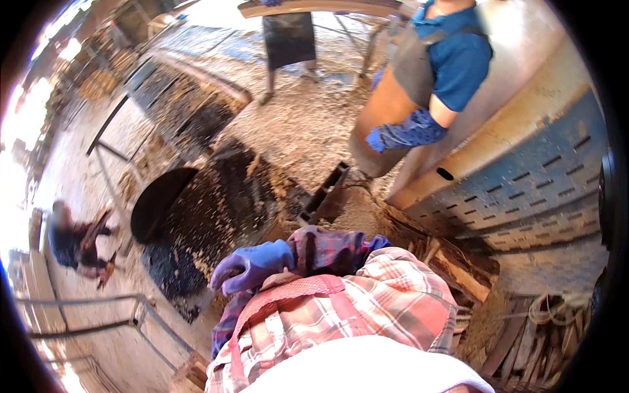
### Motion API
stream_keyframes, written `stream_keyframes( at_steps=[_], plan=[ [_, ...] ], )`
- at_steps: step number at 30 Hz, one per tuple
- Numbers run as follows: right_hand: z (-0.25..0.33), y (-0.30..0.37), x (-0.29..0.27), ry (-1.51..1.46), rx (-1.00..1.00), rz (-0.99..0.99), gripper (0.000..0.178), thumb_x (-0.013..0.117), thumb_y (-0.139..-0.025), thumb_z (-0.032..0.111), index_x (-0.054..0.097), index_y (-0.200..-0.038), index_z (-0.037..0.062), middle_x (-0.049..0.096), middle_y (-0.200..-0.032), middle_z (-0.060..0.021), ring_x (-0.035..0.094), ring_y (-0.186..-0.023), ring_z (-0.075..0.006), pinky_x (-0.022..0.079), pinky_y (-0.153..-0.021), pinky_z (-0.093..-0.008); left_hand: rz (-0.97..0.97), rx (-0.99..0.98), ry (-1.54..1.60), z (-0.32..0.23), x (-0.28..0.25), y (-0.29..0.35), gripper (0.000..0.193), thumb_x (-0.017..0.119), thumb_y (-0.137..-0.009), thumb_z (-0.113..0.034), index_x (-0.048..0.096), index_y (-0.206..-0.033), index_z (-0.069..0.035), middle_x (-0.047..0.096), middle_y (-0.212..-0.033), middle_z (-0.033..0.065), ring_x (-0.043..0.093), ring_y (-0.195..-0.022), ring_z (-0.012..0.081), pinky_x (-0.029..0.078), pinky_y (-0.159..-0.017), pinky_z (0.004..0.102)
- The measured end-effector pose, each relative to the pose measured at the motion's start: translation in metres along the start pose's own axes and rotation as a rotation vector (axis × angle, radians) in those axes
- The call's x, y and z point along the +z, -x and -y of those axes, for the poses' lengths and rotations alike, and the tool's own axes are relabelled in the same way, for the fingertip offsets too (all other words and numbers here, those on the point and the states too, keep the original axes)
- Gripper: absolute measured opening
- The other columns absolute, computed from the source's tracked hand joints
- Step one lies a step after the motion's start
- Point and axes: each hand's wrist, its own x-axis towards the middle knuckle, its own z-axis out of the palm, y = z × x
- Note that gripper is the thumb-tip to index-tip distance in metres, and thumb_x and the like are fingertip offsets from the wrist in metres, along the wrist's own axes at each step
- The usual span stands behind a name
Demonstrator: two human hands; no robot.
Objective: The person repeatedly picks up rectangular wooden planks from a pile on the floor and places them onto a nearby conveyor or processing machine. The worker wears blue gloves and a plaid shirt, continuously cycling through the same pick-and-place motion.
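Observation:
My arms are folded across my front, over a pink plaid shirt point(393, 275) with a red mesh edge. From a dark plaid sleeve point(327, 249), my right hand point(255, 263), in a blue-purple glove, reaches to the left. Its fingers are loosely bent, with a gap between them, beside my left sleeve point(228, 324); I see nothing held. Only a bit of blue, seemingly my left hand point(380, 243), shows at the right end of the folded arms; its fingers are hidden. Beyond my arms lies a dark metal channel piece point(324, 193).
A co-worker in an orange-brown apron point(386, 105) stands ahead right, beside a slotted metal panel point(524, 177). Farther off, another person holds a wooden board point(321, 8). A dark, chip-strewn surface point(223, 203), metal railings point(85, 318) and wood scraps point(531, 347) surround me.

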Motion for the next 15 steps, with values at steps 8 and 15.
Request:
stream_keyframes(
  at_steps=[8,15],
  plan=[
    [-0.003,0.002,0.013,0.054,-0.035,0.123,0.036,0.056,-0.087,0.028,0.056,-0.116,0.0069,0.062,-0.106,-0.0057,0.056,-0.097,-0.0136,0.046,-0.084,-0.0297,0.068,0.058,0.052,-0.009,0.065,0.001,0.019,0.064,-0.080,-0.023,0.062,-0.088,-0.007,0.061,-0.069,0.0088,0.052,-0.060,0.0147,0.043,-0.052,0.0354],
    [-0.002,0.003,0.037,0.057,0.064,0.098,0.038,0.057,-0.087,0.030,0.055,-0.117,0.0068,0.063,-0.098,-0.0048,0.056,-0.090,-0.0110,0.047,-0.076,-0.0264,0.127,0.256,0.125,-0.044,0.114,-0.015,0.019,0.063,-0.082,-0.022,0.064,-0.092,-0.006,0.062,-0.071,0.0066,0.050,-0.062,0.0118,0.042,-0.053,0.0335]
  ],
)
